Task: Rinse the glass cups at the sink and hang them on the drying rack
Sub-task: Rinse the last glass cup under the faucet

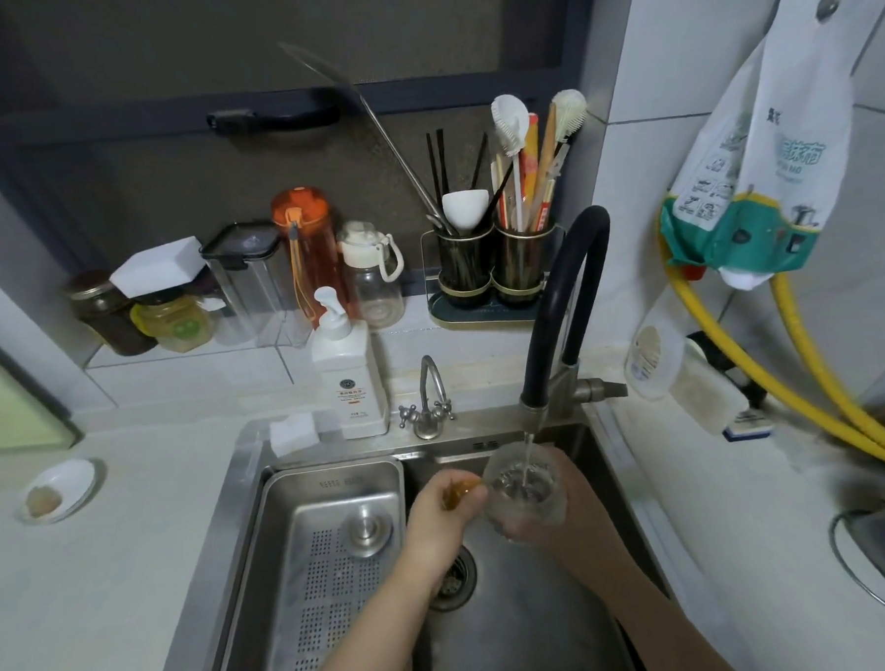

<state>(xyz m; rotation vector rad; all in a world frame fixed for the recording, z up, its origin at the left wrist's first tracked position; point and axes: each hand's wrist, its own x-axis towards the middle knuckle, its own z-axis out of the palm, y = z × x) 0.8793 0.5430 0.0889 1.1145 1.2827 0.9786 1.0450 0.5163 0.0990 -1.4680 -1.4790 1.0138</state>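
Head view: right hand wraps a clear, ribbed glass cup, upright, mouth at twelve o'clock under the faucet stream; left hand pinches its amber handle above the steel sink.

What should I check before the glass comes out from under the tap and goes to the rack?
1. Glass cup held by the right hand: ok.
2. Water stream landing inside the cup: ok.
3. Left hand free to help: not ok, its fingers pinch a small amber object.
4. Drying rack located: cannot tell, none in view.
5. Black faucet turned off: not ok.
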